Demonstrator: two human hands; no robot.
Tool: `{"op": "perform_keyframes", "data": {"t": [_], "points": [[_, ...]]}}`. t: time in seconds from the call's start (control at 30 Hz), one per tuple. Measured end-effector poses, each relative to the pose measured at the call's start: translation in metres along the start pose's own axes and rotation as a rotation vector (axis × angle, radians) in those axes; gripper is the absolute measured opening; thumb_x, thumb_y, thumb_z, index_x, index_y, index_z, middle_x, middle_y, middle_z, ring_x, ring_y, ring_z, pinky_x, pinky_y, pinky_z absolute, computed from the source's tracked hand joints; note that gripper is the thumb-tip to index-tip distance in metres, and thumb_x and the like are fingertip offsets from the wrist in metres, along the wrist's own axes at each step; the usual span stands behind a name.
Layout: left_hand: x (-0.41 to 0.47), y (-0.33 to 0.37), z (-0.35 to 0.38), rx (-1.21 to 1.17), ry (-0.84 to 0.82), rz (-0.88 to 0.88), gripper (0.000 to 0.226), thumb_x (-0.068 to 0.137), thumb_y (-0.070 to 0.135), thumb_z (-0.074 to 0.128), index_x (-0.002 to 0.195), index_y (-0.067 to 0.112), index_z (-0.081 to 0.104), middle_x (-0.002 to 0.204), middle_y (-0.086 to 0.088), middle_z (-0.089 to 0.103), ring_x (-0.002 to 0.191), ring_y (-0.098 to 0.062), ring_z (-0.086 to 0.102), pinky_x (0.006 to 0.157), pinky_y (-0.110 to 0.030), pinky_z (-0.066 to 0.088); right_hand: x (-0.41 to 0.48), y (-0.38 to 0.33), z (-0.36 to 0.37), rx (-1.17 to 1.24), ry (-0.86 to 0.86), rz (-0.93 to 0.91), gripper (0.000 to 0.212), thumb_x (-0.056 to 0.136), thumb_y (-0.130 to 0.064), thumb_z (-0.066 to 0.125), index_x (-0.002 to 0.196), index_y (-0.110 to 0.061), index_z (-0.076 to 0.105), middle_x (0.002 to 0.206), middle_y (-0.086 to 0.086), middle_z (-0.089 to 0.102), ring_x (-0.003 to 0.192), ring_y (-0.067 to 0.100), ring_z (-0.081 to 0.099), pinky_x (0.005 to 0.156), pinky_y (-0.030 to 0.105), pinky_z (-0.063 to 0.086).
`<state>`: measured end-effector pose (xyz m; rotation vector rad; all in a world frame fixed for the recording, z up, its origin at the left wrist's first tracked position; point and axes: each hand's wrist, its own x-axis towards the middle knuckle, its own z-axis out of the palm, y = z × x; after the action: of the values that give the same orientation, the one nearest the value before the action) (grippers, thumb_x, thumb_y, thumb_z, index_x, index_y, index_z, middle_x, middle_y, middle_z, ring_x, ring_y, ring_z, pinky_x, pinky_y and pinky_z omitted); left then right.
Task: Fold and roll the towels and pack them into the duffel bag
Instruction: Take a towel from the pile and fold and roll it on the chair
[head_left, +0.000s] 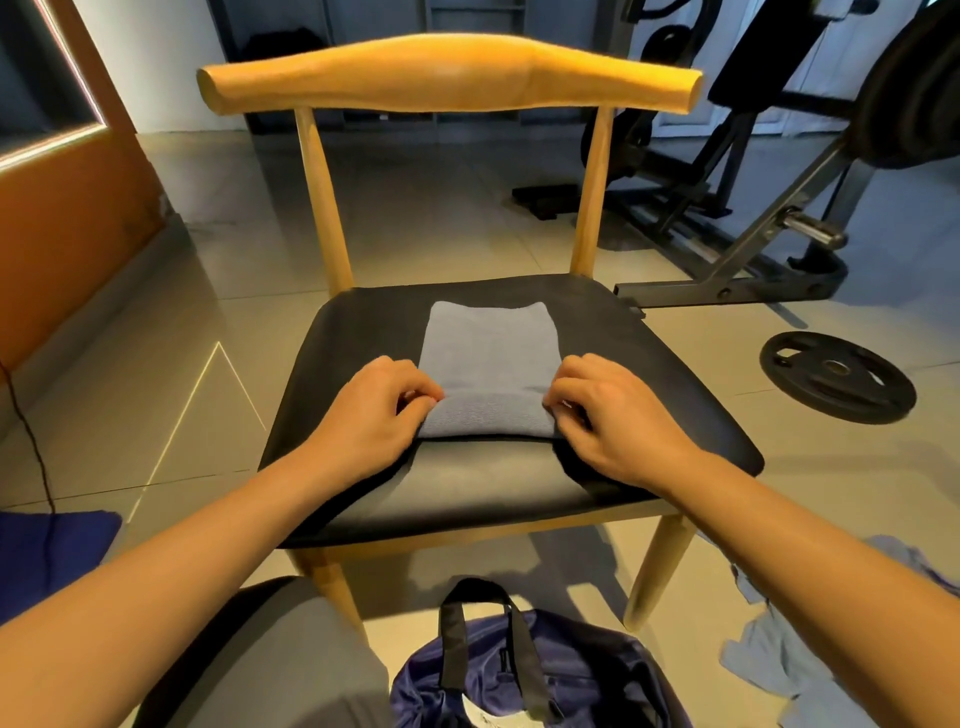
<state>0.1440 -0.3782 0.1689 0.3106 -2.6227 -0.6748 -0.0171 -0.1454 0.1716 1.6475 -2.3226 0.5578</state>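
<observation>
A grey-blue towel (488, 348) lies folded into a narrow strip on the black seat of a wooden chair (675, 364). Its near end is turned over into the start of a roll. My left hand (371, 410) pinches the roll's left end with curled fingers. My right hand (608, 415) pinches the right end the same way. A dark blue duffel bag (582, 675) with black handles sits open on the floor below the chair's front edge. More light blue towels (769, 660) lie crumpled on the floor at the lower right.
A black weight plate (836, 376) lies on the tiles to the right, in front of a gym machine (753, 218). An orange wall panel (67, 234) stands at left. A dark blue cloth (52, 545) lies at the lower left. My knee (270, 665) is at the bottom.
</observation>
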Motion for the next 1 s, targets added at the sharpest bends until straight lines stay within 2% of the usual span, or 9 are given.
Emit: {"op": "perform_keyframes", "data": {"t": [0.1, 0.17, 0.27, 0.4, 0.5, 0.57, 0.67, 0.83, 1.0], "points": [[-0.011, -0.013, 0.000, 0.039, -0.030, 0.154, 0.035, 0.095, 0.050, 0.060, 0.117, 0.026, 0.073, 0.102, 0.018, 0.064, 0.097, -0.005, 0.053, 0.084, -0.025, 0.046, -0.003, 0.003, 0.002, -0.012, -0.037, -0.002, 0.031, 0.093, -0.052, 0.062, 0.103, -0.023, 0.068, 0.099, -0.009, 0.059, 0.088, 0.012, 0.051, 0.076, 0.029, 0.045], [-0.014, -0.018, -0.001, 0.113, -0.070, 0.187, 0.053, 0.089, 0.065, 0.054, 0.123, 0.027, 0.068, 0.111, 0.018, 0.058, 0.100, -0.003, 0.049, 0.088, -0.025, 0.043, -0.004, 0.004, 0.003, -0.001, -0.051, 0.005, 0.030, 0.093, -0.050, 0.063, 0.107, -0.023, 0.063, 0.101, -0.008, 0.057, 0.089, 0.013, 0.050, 0.077, 0.029, 0.045], [-0.009, -0.020, -0.001, 0.200, -0.042, 0.143, 0.054, 0.092, 0.067, 0.041, 0.118, 0.030, 0.069, 0.107, 0.016, 0.052, 0.098, -0.005, 0.043, 0.087, -0.031, 0.041, 0.000, 0.003, 0.000, 0.086, -0.100, 0.049, 0.019, 0.099, -0.039, 0.059, 0.106, -0.021, 0.061, 0.097, -0.007, 0.055, 0.087, 0.013, 0.051, 0.075, 0.030, 0.046], [0.003, -0.011, -0.001, 0.149, -0.106, 0.033, 0.027, 0.102, 0.050, 0.045, 0.091, 0.034, 0.063, 0.094, 0.010, 0.052, 0.091, -0.010, 0.044, 0.085, -0.035, 0.039, 0.011, 0.007, -0.015, 0.284, -0.306, 0.181, 0.021, 0.102, -0.035, 0.055, 0.086, -0.021, 0.058, 0.080, -0.002, 0.055, 0.071, 0.014, 0.051, 0.067, 0.032, 0.041], [0.017, -0.005, -0.008, 0.018, -0.268, -0.130, 0.050, 0.100, 0.050, 0.051, 0.061, 0.019, 0.051, 0.067, -0.001, 0.048, 0.066, -0.014, 0.045, 0.069, -0.037, 0.039, 0.015, 0.011, -0.020, 0.414, -0.395, 0.280, 0.029, 0.102, -0.032, 0.057, 0.079, -0.014, 0.061, 0.076, 0.014, 0.056, 0.066, 0.015, 0.048, 0.066, 0.034, 0.039], [0.025, -0.002, -0.013, -0.085, -0.370, -0.305, 0.057, 0.095, 0.057, 0.056, 0.066, 0.008, 0.060, 0.067, -0.010, 0.052, 0.063, -0.018, 0.048, 0.067, -0.040, 0.042, 0.017, 0.014, -0.016, 0.467, -0.390, 0.339, 0.035, 0.101, -0.033, 0.058, 0.080, -0.005, 0.062, 0.075, 0.017, 0.053, 0.066, 0.017, 0.045, 0.066, 0.037, 0.038], [0.032, -0.004, -0.016, -0.096, -0.354, -0.411, 0.055, 0.087, 0.060, 0.067, 0.067, 0.010, 0.063, 0.056, 0.000, 0.055, 0.056, -0.015, 0.049, 0.062, -0.033, 0.041, 0.020, 0.016, -0.008, 0.375, -0.305, 0.371, 0.036, 0.099, -0.041, 0.059, 0.084, -0.009, 0.062, 0.073, 0.000, 0.055, 0.064, 0.014, 0.047, 0.063, 0.034, 0.039], [0.027, -0.004, -0.010, -0.034, -0.032, -0.132, 0.021, 0.086, 0.043, 0.076, 0.080, 0.024, 0.069, 0.077, 0.010, 0.063, 0.072, -0.007, 0.055, 0.068, -0.029, 0.046, 0.017, 0.017, 0.000, 0.183, -0.015, 0.200, 0.012, 0.096, -0.040, 0.063, 0.100, -0.030, 0.063, 0.096, -0.011, 0.054, 0.084, 0.011, 0.056, 0.070, 0.029, 0.049], [0.003, -0.018, -0.001, 0.203, 0.002, 0.240, 0.043, 0.088, 0.065, 0.063, 0.112, 0.031, 0.072, 0.105, 0.017, 0.063, 0.097, -0.005, 0.052, 0.083, -0.027, 0.045, 0.005, 0.019, 0.002, 0.032, -0.089, 0.061, 0.043, 0.091, -0.063, 0.058, 0.117, -0.028, 0.064, 0.106, -0.014, 0.056, 0.095, 0.007, 0.054, 0.076, 0.024, 0.046]]}}
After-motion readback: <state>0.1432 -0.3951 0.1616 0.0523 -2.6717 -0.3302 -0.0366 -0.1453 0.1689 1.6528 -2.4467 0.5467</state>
